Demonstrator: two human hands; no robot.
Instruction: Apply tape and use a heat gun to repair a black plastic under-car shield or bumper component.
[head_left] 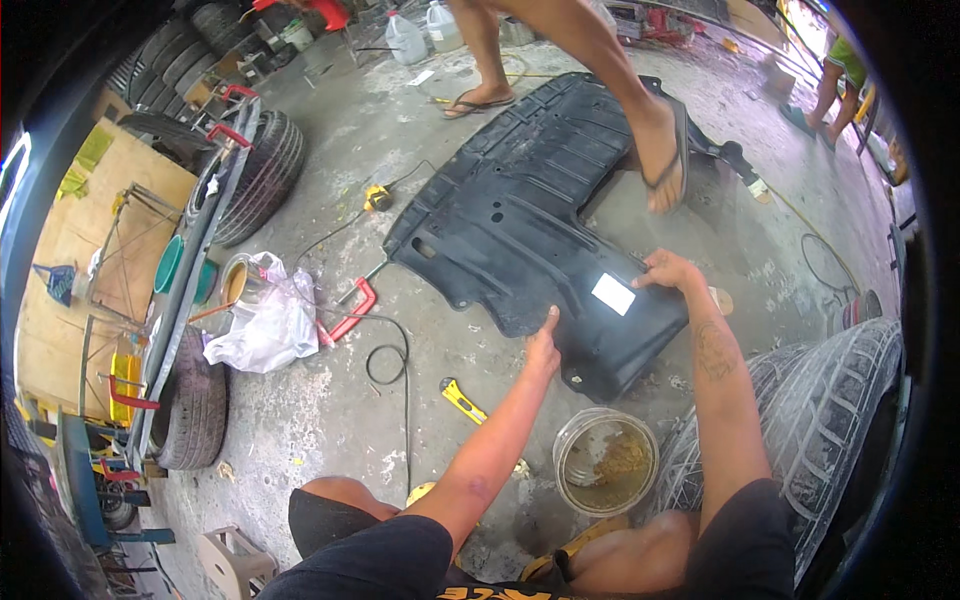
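A large black plastic car undertray (520, 215) lies before me, its near end toward my knees. My left hand (543, 345) grips its near left edge, thumb on top and fingers under the rim. My right hand (668, 270) holds the edge of the cutout on the right, thumb and fingers closed on it. Between my hands a white label (613, 295) sticks to the panel. A yellow utility knife (462, 400) lies on the floor left of my left forearm. Below the panel stands a round tub (605, 462) with brownish residue inside.
Another person's foot in a flip-flop (665, 165) is beside the panel's cutout. Large tires (815, 425) stand at my right. A red-handled clamp (352, 312), a white plastic bag (265, 325) and a black cable (406, 440) lie left. Two plastic jugs (405, 40) stand far back.
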